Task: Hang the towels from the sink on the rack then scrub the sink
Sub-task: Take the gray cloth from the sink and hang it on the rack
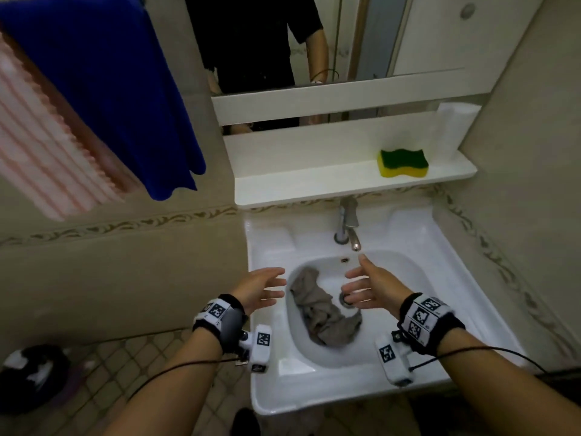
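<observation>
The white sink (408, 247) juts from a tiled corner, its left rim ending at open floor and its right rim close along the wall. The basin has bare porcelain to the right of a crumpled grey towel (320, 313), which lies along the bowl's left slope, one end beside the drain. The tap (347, 225) overhangs the back edge, and a shelf (298, 180) above it carries a green-and-yellow sponge (403, 163). At upper left a blue towel (103, 89) and a pink striped towel (37, 152) hang side by side. The left hand (257, 289) hovers over the sink's left rim, fingers spread and empty. The right hand (374, 289) hovers over the drain, fingers loosely splayed, holding nothing. Both forearms reach in from below, with tagged wristbands.
</observation>
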`<state>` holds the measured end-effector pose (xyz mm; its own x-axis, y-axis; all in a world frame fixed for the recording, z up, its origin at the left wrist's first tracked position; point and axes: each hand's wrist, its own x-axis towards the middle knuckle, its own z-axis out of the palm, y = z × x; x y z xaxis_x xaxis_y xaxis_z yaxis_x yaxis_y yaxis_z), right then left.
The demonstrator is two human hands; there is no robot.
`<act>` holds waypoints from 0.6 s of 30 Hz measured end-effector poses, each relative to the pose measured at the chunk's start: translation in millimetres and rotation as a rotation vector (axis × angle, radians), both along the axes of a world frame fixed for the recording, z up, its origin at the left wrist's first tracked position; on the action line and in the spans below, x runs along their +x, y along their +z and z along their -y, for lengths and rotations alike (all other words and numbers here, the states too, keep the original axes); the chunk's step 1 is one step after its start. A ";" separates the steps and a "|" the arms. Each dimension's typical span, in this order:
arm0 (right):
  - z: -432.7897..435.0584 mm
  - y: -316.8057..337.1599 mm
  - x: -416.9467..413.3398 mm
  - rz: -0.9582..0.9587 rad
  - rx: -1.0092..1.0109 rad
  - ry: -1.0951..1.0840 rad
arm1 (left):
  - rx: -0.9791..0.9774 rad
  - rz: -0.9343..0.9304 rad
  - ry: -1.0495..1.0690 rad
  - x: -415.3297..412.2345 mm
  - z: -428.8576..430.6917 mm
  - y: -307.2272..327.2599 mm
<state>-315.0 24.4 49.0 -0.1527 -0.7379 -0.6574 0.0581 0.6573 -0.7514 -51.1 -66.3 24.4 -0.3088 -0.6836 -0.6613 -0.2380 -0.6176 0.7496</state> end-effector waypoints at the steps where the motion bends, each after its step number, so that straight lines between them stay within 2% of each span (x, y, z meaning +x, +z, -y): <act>1: -1.9 -6.2 -3.9 -0.022 0.007 0.006 | 0.000 0.017 -0.013 -6.1 -1.9 -7.4; 3: -8.5 -21.0 -11.0 0.003 0.026 -0.020 | -0.006 0.067 -0.044 -19.7 -4.2 -25.3; 10: -26.2 -54.8 -27.3 0.320 -0.011 -0.305 | -0.053 0.188 -0.048 -72.1 3.6 -77.7; 15: -40.6 -80.0 -39.6 0.361 0.011 -0.408 | -0.258 0.379 -0.138 -108.8 9.7 -110.8; 18: -53.6 -94.8 -43.1 0.357 0.049 -0.446 | -0.308 0.476 -0.187 -121.1 11.0 -125.8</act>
<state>-358.1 78.0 -45.9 -0.2050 -0.6201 -0.7573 0.5823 0.5447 -0.6036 -172.1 -77.3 -101.4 -0.1603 -0.8284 -0.5367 -0.6758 -0.3042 0.6714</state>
